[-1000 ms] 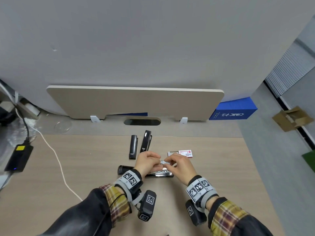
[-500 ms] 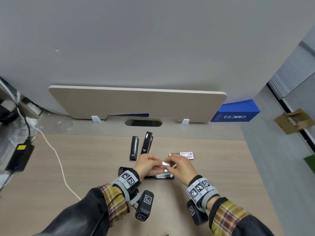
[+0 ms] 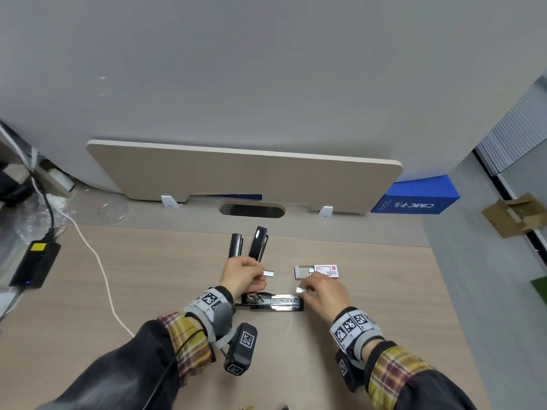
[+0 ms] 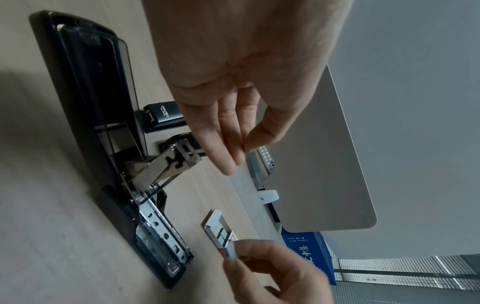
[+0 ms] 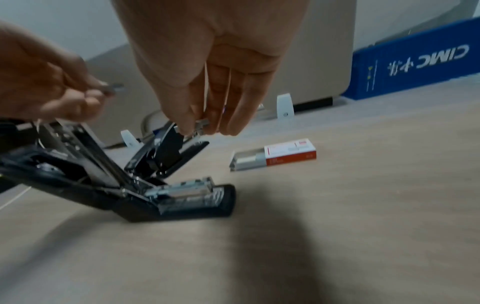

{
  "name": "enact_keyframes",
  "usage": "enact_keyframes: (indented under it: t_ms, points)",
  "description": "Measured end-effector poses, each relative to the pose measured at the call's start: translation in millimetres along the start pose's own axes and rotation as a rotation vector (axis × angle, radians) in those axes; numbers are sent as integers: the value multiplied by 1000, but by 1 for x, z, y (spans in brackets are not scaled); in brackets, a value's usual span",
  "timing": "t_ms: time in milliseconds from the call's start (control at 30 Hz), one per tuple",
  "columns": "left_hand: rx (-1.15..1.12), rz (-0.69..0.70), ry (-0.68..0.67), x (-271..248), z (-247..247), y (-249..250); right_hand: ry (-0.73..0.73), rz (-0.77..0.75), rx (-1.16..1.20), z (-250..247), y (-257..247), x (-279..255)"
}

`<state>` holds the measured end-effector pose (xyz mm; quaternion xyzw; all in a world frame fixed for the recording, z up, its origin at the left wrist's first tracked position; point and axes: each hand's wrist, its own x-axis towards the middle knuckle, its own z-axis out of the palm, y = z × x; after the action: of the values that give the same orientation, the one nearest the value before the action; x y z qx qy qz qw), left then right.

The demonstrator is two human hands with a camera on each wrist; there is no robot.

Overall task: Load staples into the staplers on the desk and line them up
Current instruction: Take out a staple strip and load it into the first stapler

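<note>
Directly below both hands (image 3: 242, 278): open stapler (image 3: 273, 301)

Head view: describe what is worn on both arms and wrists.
Both arms wear dark jacket sleeves over yellow-and-maroon plaid cuffs. Each wrist has a grey strap with black-and-white square markers and a small black camera module hanging beneath. A thin black cable crosses the left cuff.

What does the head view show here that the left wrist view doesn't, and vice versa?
Only the head view: the black power adapter with its white cable, and the cardboard box on the floor. Only the left wrist view: the printed end of a closed stapler. Both: the open stapler, the staple box, and each hand pinching a staple strip.
</note>
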<state>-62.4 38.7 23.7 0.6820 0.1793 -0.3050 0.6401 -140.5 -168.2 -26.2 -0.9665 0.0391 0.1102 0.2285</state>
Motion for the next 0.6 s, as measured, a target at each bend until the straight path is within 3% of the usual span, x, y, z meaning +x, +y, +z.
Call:
enact_keyframes:
  t_ms: [167,600]
  points:
    - [17,-3,-2,5,2,-10,-78,-51,-92,35,-2,7]
    - [12,-10,-4,15,8,-11,-10,-141,-134,55,8,9]
